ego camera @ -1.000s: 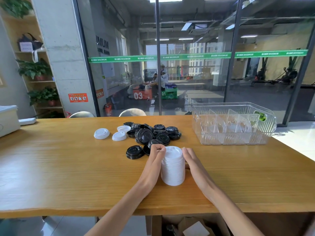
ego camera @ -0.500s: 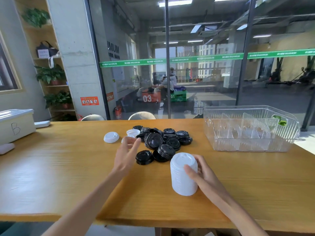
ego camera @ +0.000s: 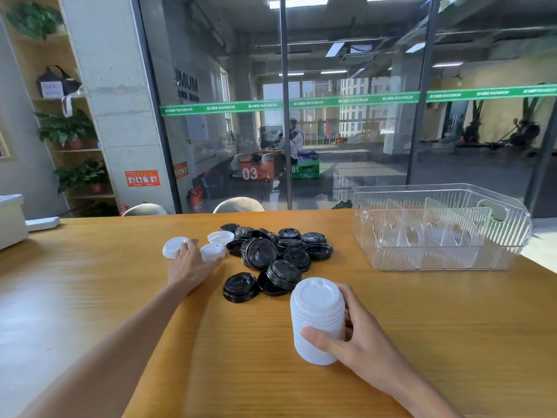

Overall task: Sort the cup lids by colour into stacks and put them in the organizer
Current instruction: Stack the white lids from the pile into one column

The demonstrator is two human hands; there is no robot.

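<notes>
The left hand [ego camera: 190,267] is extended across the wooden table [ego camera: 90,297] with its fingers spread and fairly straight, reaching among three loose white lids [ego camera: 208,245]; whether a fingertip touches or pinches one cannot be told, since the hand covers part of the two nearer lids. From the fingertips, one lid lies at about 10 o'clock, one at about 2 o'clock just beside the fingers, and the third beyond it at about 1 o'clock. Each lid lies flat, its axis vertical, so the judged next move is a pick from above. The left hand is much the nearer to these lids; the right hand [ego camera: 358,342] is well apart at 5 o'clock from them, its thumb and fingers curled round the white lid stack [ego camera: 316,318], which stands upright on the table. The white lids are round, translucent and domed. The black lid pile [ego camera: 271,254], unsorted, lies between the loose white lids and the clear organizer [ego camera: 437,257], which sits at 3 o'clock from the pile and, as far as its clear walls show, holds no lids.
</notes>
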